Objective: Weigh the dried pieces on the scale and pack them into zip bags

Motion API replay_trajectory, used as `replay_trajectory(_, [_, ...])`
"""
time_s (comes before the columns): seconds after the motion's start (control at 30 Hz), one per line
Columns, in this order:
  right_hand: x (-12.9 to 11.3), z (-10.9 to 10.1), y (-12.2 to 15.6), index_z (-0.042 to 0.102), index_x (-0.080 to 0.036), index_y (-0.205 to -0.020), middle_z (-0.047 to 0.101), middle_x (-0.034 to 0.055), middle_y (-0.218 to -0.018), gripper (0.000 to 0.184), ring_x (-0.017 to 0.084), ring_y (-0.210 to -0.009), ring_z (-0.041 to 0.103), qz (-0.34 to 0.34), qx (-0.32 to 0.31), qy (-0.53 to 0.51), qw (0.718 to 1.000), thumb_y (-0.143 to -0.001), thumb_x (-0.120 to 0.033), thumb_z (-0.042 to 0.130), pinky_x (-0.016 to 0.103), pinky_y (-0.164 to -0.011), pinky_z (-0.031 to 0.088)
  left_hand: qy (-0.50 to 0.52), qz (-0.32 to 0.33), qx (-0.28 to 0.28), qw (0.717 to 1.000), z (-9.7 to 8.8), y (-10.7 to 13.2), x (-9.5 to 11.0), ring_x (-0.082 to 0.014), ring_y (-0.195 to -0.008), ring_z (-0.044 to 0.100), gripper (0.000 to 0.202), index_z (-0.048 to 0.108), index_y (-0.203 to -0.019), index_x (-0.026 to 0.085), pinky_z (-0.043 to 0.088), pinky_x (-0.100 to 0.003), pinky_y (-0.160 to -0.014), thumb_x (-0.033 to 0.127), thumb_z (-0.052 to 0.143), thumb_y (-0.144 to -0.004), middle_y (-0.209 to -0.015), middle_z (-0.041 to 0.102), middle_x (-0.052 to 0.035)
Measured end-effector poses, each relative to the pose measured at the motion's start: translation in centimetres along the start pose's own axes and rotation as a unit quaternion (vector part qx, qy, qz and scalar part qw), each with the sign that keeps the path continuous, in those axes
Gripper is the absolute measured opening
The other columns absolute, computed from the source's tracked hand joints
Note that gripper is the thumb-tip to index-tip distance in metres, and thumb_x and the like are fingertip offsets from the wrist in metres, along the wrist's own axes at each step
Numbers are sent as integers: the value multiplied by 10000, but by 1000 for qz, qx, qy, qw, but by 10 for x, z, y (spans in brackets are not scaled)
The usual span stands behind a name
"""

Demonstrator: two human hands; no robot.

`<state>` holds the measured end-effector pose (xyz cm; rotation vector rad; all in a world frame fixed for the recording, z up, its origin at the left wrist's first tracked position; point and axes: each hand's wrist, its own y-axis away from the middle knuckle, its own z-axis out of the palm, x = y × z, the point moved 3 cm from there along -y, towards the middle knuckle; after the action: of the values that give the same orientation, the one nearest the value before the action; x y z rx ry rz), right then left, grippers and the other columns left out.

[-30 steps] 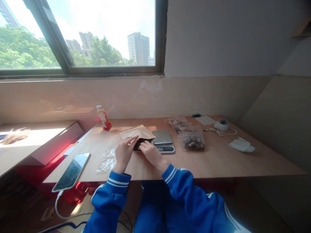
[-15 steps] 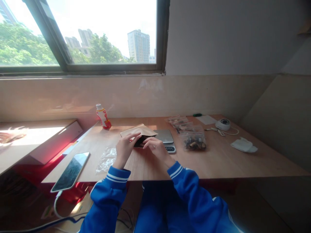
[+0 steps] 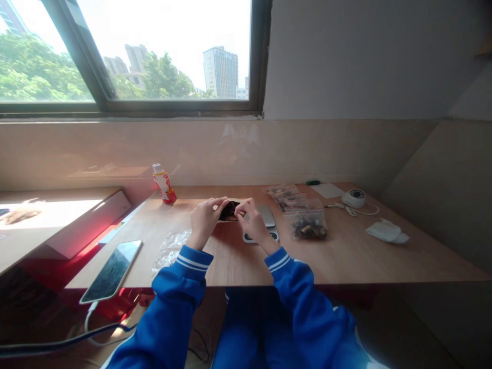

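Between my hands a brown paper bag (image 3: pixel 229 219) is held with its dark mouth toward me. My left hand (image 3: pixel 205 218) is closed on the bag's left edge, thumb and fingers pinching it. My right hand (image 3: pixel 251 220) pinches the right edge of the mouth. The inside of the bag is dark, and its contents cannot be made out. Just behind and beside my right hand lies a flat kitchen scale (image 3: pixel 267 216) with a silver top, partly covered by the hand. Left of my left hand rests a crumpled clear plastic bag (image 3: pixel 169 248).
Several zip bags of dark pieces (image 3: pixel 307 225) lie right of the scale. Farther right are a white dome camera (image 3: pixel 353 198) with a cable and a crumpled white tissue (image 3: pixel 386 231). A bottle (image 3: pixel 164 184) stands at the back left; a plugged-in phone (image 3: pixel 112 271) lies at the left edge.
The paper bag has been tipped up, so its mouth now faces me and shows wider. Both hands have risen slightly, and my right hand has moved to the mouth's right edge.
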<state>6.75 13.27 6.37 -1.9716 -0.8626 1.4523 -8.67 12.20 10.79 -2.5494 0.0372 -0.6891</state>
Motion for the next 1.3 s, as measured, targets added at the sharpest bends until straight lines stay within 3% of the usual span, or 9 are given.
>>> replay_trajectory(0.17, [8,4,2,508,-223,-929,547,29,-951,167,168,-909,614,30,24,-34,999,-799,-125,547,332,-842,537,2,0,-2,1000,5,1,-5,-200,-807,677,313,730,-1013,303,428,-250,-632,484,522,-865,-955,752,-24])
replay_trajectory(0.4, [5,6,8,573,-208,-980,625,32,-957,207,160,-892,632,80,56,-61,993,-791,-128,556,317,-859,534,2,-4,-5,1000,5,6,-5,-194,-811,679,284,732,-1008,299,438,-245,-650,443,528,-874,-976,750,-19])
replay_trajectory(0.57, [2,4,7,595,-207,-960,636,45,-971,132,163,-889,628,61,44,-51,996,-851,-176,528,313,-835,535,7,-16,-10,1000,2,7,-7,-196,-832,680,282,731,-1005,304,437,-246,-658,449,529,-872,-988,748,-15])
replay_trajectory(0.77, [0,4,7,597,-220,-996,596,69,-1010,169,200,-995,588,14,33,21,999,-889,-154,484,366,-902,502,10,-10,-9,1000,5,9,-7,-191,-815,678,288,730,-998,298,444,-247,-652,455,526,-869,-954,753,-12])
replay_trajectory(0.93, [-1,1,10,595,-214,-984,601,75,-1012,115,197,-1013,580,29,101,14,994,-900,-223,518,339,-875,508,11,-7,-1,1000,4,10,-9,-186,-786,676,281,730,-991,308,446,-252,-660,462,530,-866,-951,752,1])
replay_trajectory(1.03, [15,-8,16,573,-200,-1011,600,87,-1052,151,189,-1018,593,76,191,-37,978,-886,-281,550,315,-836,524,5,-14,-1,1000,2,12,-10,-187,-778,674,291,731,-996,312,442,-250,-651,474,529,-862,-901,755,-1])
replay_trajectory(1.13, [50,-20,23,530,-176,-1033,616,102,-1040,215,187,-975,624,133,262,-56,954,-857,-294,565,326,-827,531,1,-17,-2,1000,0,13,-11,-184,-778,673,295,731,-997,313,434,-243,-637,475,525,-863,-869,755,-1])
replay_trajectory(1.2, [78,-27,27,540,-156,-975,620,117,-1012,193,191,-897,643,185,248,-8,951,-823,-271,565,331,-772,543,1,-18,0,1000,0,14,-13,-181,-769,672,295,732,-991,316,429,-241,-629,480,525,-861,-856,754,1])
replay_trajectory(1.3, [111,-33,29,562,-146,-875,626,120,-938,120,197,-770,645,229,169,83,955,-772,-204,542,354,-702,542,2,-23,1,1000,0,14,-15,-177,-740,669,292,734,-980,325,429,-241,-622,491,529,-855,-839,754,8])
